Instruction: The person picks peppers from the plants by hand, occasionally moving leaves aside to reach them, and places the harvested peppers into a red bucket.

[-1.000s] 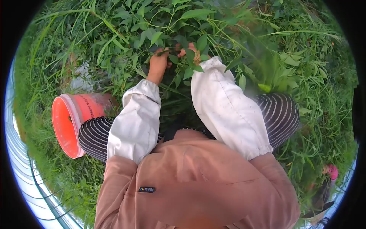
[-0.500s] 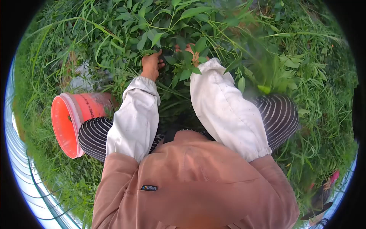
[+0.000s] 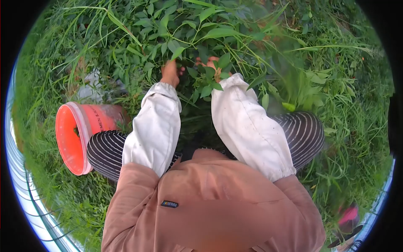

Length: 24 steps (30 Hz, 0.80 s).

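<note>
My left hand (image 3: 171,73) reaches into a leafy green plant (image 3: 195,40); its fingertips are partly covered by leaves, and what they touch is hidden. Just to the right, my right hand (image 3: 212,66) is among the same stems, with leaves over much of the palm and fingers. The two hands are a short gap apart. White sleeve covers (image 3: 157,119) reach down to both wrists.
A red-orange bucket (image 3: 72,138) lies tilted beside my left knee, its mouth facing left, with a small dark green item inside. Long grass (image 3: 344,80) surrounds me. Another person (image 3: 350,222) is partly visible at the lower right.
My left hand has moved slightly right and deeper under the leaves. My right hand has shifted little. The person at the lower right has changed posture.
</note>
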Each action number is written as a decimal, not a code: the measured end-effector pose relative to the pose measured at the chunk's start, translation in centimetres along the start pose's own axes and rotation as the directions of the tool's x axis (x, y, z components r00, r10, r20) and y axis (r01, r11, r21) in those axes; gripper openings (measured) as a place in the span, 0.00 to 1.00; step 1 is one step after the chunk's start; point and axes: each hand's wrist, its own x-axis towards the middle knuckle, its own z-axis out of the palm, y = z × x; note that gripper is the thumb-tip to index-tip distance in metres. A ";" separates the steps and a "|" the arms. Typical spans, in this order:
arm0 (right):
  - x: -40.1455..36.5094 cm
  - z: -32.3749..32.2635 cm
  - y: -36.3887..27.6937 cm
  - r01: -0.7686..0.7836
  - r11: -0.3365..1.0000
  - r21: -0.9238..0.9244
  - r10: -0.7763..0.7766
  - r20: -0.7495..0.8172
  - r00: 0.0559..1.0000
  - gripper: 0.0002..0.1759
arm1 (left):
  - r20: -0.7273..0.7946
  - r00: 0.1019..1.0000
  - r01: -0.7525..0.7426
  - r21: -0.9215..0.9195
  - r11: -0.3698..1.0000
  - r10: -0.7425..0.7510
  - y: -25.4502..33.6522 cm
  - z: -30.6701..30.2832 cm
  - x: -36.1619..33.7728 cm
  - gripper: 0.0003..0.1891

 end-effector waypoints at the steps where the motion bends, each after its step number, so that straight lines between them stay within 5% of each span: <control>1: -0.5 0.1 -0.5 0.009 0.988 -0.153 -0.006 0.019 1.000 0.28 | 0.053 0.998 0.039 0.065 0.997 -0.042 0.2 -0.7 -0.5 0.12; 2: -0.7 0.5 -1.0 0.024 0.953 -0.301 -0.011 0.042 0.999 0.29 | 0.050 0.998 0.037 0.058 0.998 -0.040 0.4 -1.3 -1.0 0.12; 5: -1.0 3.4 -1.7 -0.040 0.855 -0.517 0.031 -0.028 0.999 0.28 | 0.375 0.925 0.075 -0.033 0.997 -0.057 2.5 -2.4 -4.3 0.12; 10: -1.1 8.4 -4.6 -0.232 0.424 -0.876 0.035 -0.240 0.970 0.26 | 0.288 0.953 0.084 0.052 0.995 -0.095 4.6 -1.4 -8.5 0.12; 15: -2.1 10.9 -8.2 -0.417 -0.141 -0.898 -0.107 -0.405 0.908 0.24 | 0.345 0.937 0.051 0.038 0.998 -0.061 4.5 -2.7 -8.7 0.14; 16: -2.3 12.1 -9.1 -0.412 -0.146 -0.899 -0.108 -0.400 0.910 0.24 | 0.312 0.945 0.085 0.057 0.995 -0.099 4.4 -3.0 -9.0 0.14; 18: -2.3 14.6 -10.5 -0.231 -0.346 -0.909 -0.273 -0.138 0.952 0.25 | 0.294 0.951 0.099 0.001 0.995 -0.095 4.1 -2.9 -9.7 0.13; 19: -1.7 15.0 -10.3 -0.060 -0.326 -0.943 -0.365 0.067 0.928 0.19 | 0.235 0.968 0.113 -0.084 0.990 -0.090 4.0 -2.7 -10.3 0.12; 20: -1.4 15.3 -10.0 -0.053 -0.333 -0.941 -0.359 0.074 0.930 0.19 | 0.172 0.981 0.120 -0.171 0.978 -0.090 3.9 -2.6 -10.9 0.11; 21: -0.8 15.8 -9.6 -0.033 -0.087 -0.996 -0.225 -0.012 0.974 0.14 | 0.071 0.997 0.020 0.074 0.997 -0.025 3.8 -3.3 -11.8 0.10; 23: 1.9 14.1 -5.8 -0.059 0.438 -0.897 0.014 -0.058 0.998 0.05 | 0.127 0.992 -0.040 0.201 0.979 0.014 3.9 -4.4 -12.7 0.10; 24: 2.1 13.6 -5.5 -0.052 0.433 -0.900 0.023 -0.047 0.999 0.05 | 0.192 0.981 -0.102 0.329 0.939 0.039 3.9 -4.8 -13.2 0.10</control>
